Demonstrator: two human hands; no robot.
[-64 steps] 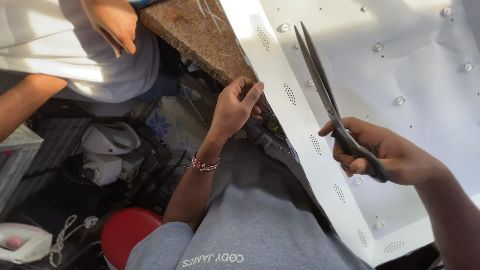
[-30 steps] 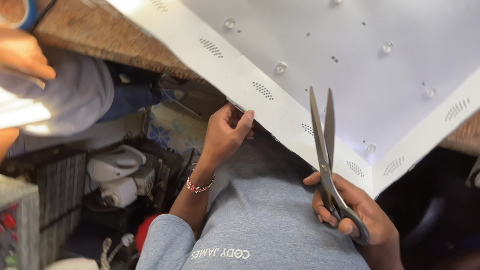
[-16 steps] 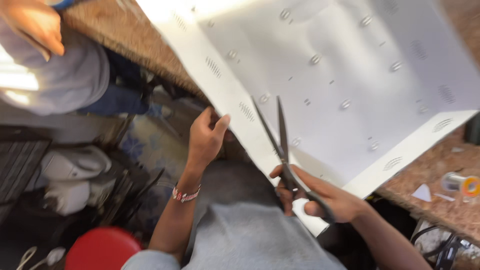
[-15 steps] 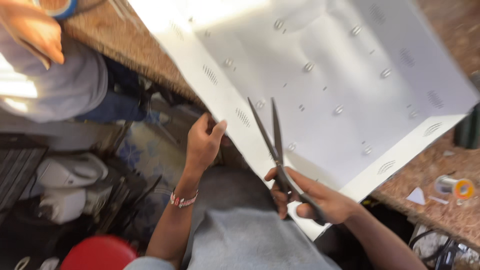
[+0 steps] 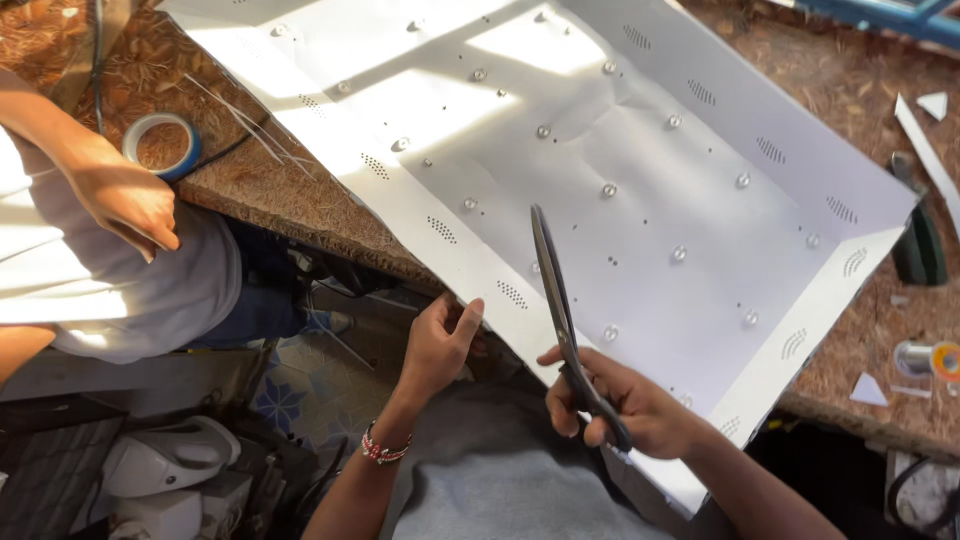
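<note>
Scissors (image 5: 560,310) had swung upright over the white panel (image 5: 640,180).
Right hand (image 5: 620,405) fingers clenched the handles; left hand (image 5: 440,340) fingers pinched the panel's near edge, overhanging the tabletop (image 5: 270,190).

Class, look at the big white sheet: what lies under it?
The white sheet lies on a brown speckled table, which shows around its edges. Its near edge overhangs, gripped by the left hand. Anything beneath its middle is covered.

Black scissors (image 5: 565,325) point upward, blades nearly closed, over the white studded sheet (image 5: 640,190).
</note>
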